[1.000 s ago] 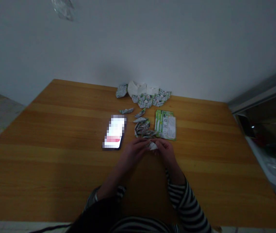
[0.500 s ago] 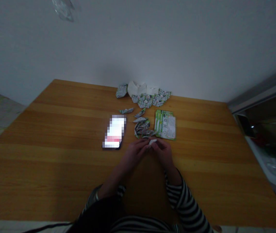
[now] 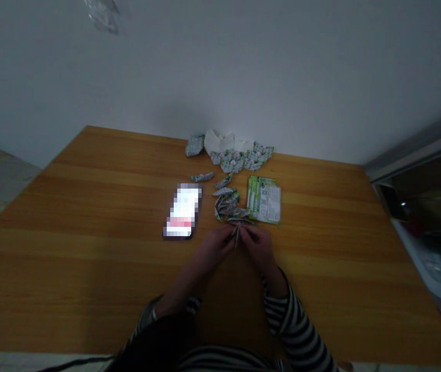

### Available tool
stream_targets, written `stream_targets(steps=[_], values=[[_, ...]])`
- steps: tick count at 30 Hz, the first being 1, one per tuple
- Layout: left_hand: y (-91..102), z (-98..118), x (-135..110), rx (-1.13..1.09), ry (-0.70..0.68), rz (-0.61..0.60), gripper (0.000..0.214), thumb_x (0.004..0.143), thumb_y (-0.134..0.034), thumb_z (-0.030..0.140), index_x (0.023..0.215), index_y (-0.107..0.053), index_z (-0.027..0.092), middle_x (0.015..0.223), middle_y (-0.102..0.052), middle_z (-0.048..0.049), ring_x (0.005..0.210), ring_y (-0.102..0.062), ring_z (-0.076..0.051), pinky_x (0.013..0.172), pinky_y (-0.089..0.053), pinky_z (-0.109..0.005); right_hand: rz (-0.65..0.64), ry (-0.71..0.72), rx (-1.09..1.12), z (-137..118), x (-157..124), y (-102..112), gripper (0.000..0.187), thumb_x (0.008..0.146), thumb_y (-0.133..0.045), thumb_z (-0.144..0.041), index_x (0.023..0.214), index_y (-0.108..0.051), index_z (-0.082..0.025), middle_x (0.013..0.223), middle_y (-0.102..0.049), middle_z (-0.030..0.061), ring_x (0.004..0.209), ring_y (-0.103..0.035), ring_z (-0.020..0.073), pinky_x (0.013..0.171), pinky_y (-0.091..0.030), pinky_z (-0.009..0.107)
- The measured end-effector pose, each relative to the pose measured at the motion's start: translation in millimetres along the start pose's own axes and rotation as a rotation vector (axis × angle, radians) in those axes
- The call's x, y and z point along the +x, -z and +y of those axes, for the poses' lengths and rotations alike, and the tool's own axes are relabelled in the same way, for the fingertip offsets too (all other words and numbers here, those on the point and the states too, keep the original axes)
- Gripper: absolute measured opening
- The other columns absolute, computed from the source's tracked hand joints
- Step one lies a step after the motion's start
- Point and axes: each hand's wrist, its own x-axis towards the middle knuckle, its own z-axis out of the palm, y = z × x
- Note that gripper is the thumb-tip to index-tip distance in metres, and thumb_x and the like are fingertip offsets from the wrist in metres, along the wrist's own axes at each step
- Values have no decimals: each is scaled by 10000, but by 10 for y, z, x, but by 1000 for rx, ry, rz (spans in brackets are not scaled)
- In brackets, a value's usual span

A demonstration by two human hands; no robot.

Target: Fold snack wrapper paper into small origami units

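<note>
Between my fingertips is a small folded piece of printed paper [image 3: 237,236], standing edge-on with its creased end toward me. My left hand [image 3: 217,244] pinches it from the left, and my right hand [image 3: 258,245] grips its other side. Just beyond my fingers lies a pile of narrow folded paper pieces [image 3: 227,204], green and grey with print. To the right of that pile rests a stack of flat green-and-white printed sheets [image 3: 264,200]. Fingers cover part of the held paper.
A phone [image 3: 183,211] with a lit, blurred screen lies left of the pile. Along the wall sit folded printed paper clusters [image 3: 232,160] and white crumpled paper [image 3: 217,141]. The wooden table [image 3: 88,217] meets a shelf [image 3: 417,243] at its right.
My hands have turned the paper piece: its pale face showed before, and now its narrow printed edge points toward me. The right hand has dropped slightly. Things on the table stay put.
</note>
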Motion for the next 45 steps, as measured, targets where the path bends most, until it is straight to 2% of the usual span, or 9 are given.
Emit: stream_targets(steps=[5, 11, 14, 18, 25, 32, 39, 43, 45], values=[[-27, -52, -38, 156, 65, 82, 184, 856, -515, 166, 1001, -627, 186, 959, -689, -75, 868, -637, -211, 768, -475, -303, -101, 88, -184, -61, -39, -29, 374, 795, -684, -330, 1153, -686, -221, 991, -733, 71, 858, -673, 246, 810, -526, 380], [39, 62, -18, 213, 132, 71, 337, 965, -377, 363, 783, -590, 176, 722, -630, -29, 650, -564, -158, 616, -392, -255, -33, 187, -286, -32, -33, 8, 399, 919, -475, -286, 1295, -591, -223, 1162, -635, 113, 1089, -565, 257, 963, -431, 426], [75, 66, -3, 126, 136, 73, 391, 966, -365, 403, 775, -606, 162, 692, -619, -16, 636, -546, -149, 607, -382, -246, -13, 179, -212, -47, -8, 61, 359, 936, -465, -307, 1243, -636, -235, 1098, -644, 101, 1042, -579, 240, 925, -456, 412], [97, 42, 0, 42, 145, 24, 387, 952, -401, 417, 839, -664, 156, 740, -664, -15, 680, -581, -156, 630, -394, -240, -73, 77, -60, -68, -4, 102, 319, 853, -638, -338, 1159, -689, -263, 1048, -707, 70, 946, -648, 226, 869, -510, 379], [67, 28, -6, 152, 153, 33, 358, 928, -449, 429, 835, -674, 166, 762, -693, -33, 690, -608, -171, 625, -412, -248, -99, -42, 68, 19, -30, 60, 354, 822, -669, -353, 1156, -688, -238, 1115, -717, 76, 995, -677, 242, 885, -535, 387], [47, 12, -6, 186, 178, 185, 306, 923, -470, 357, 1179, -513, 195, 884, -712, -57, 725, -656, -192, 620, -455, -267, -114, 47, -60, 8, -14, 46, 335, 867, -591, -277, 1190, -667, -231, 1157, -695, 84, 1040, -656, 230, 939, -501, 390], [-6, 27, -75, 274, 168, 103, 271, 892, -524, 316, 1144, -528, 218, 876, -710, -52, 739, -673, -216, 628, -457, -281, -101, 150, -272, -142, -23, 16, 265, 858, -610, -320, 1063, -727, -201, 1019, -659, 97, 988, -596, 237, 883, -477, 371], [-43, 25, -74, 176, 142, 138, 217, 925, -472, 305, 1097, -541, 193, 918, -696, -68, 806, -662, -208, 705, -473, -296, -120, 89, -152, -74, -12, 45, 255, 907, -537, -320, 990, -750, -207, 941, -704, 70, 900, -641, 220, 824, -502, 344], [-24, 20, -57, 40, 112, 164, 198, 939, -450, 299, 1060, -552, 182, 923, -685, -64, 836, -649, -188, 739, -480, -284, -86, 27, -66, -26, -6, 80, 266, 901, -550, -331, 1065, -730, -222, 1012, -724, 60, 962, -654, 232, 873, -499, 360]])
